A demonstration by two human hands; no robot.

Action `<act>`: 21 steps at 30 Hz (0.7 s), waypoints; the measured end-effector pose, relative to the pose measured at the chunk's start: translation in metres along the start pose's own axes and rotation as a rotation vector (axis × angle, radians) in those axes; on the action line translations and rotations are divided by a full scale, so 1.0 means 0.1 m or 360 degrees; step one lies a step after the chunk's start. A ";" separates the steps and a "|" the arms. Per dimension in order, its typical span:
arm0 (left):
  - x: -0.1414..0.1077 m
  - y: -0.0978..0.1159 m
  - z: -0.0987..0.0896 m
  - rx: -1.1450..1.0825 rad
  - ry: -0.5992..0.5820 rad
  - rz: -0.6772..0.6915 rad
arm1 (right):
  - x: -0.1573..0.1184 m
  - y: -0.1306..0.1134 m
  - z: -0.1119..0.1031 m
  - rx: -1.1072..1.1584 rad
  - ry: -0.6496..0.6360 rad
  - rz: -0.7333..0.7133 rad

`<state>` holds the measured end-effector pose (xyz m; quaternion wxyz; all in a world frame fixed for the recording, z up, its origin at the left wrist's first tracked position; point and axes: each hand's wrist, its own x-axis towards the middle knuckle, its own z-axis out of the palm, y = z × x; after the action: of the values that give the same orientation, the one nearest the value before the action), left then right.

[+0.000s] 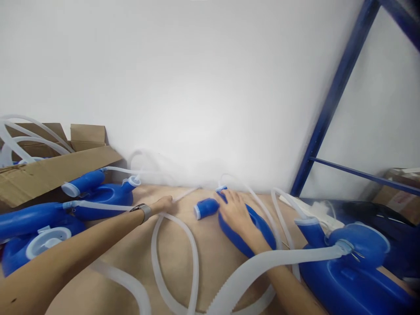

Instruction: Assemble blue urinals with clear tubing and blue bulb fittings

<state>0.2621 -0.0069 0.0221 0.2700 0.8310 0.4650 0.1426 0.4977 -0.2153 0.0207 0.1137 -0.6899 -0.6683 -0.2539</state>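
Note:
My right hand (236, 214) lies palm-down on a blue plastic container (259, 227) in the middle of the wooden tabletop (131, 258), fingers spread toward its short blue spout (206, 208). My left hand (161, 204), with a watch at the wrist, reaches forward and holds a thin translucent white tube (183, 194) near the wall. A loop of the same tubing (175, 258) curls on the table between my arms.
Several more blue containers with white caps (98, 192) lie at the left beside a cardboard box (49, 170). Another blue container with a wide ribbed hose (348, 267) sits at the right. A blue metal shelf frame (331, 100) rises at the right against the white wall.

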 end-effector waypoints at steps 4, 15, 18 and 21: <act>0.02 0.24 -0.37 -0.0203 0.0009 -0.0032 | -0.03 -0.25 0.24 0.0067 -0.0075 -0.0299; -0.69 1.27 -1.24 -0.0495 0.0243 0.0998 | 0.28 -0.42 0.48 0.0200 -0.0266 0.0097; -0.99 1.42 -1.15 -0.0261 0.0381 0.1450 | 0.31 -0.44 0.41 0.0360 -0.0259 0.0129; -1.22 1.51 -1.07 -0.0175 0.0424 0.1546 | 0.33 -0.40 0.25 0.0574 -0.0216 0.0221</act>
<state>0.2503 -0.1407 0.1982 0.1540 0.9106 0.0468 0.3808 0.4630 -0.1707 0.0090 0.2071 -0.7183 -0.6600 -0.0746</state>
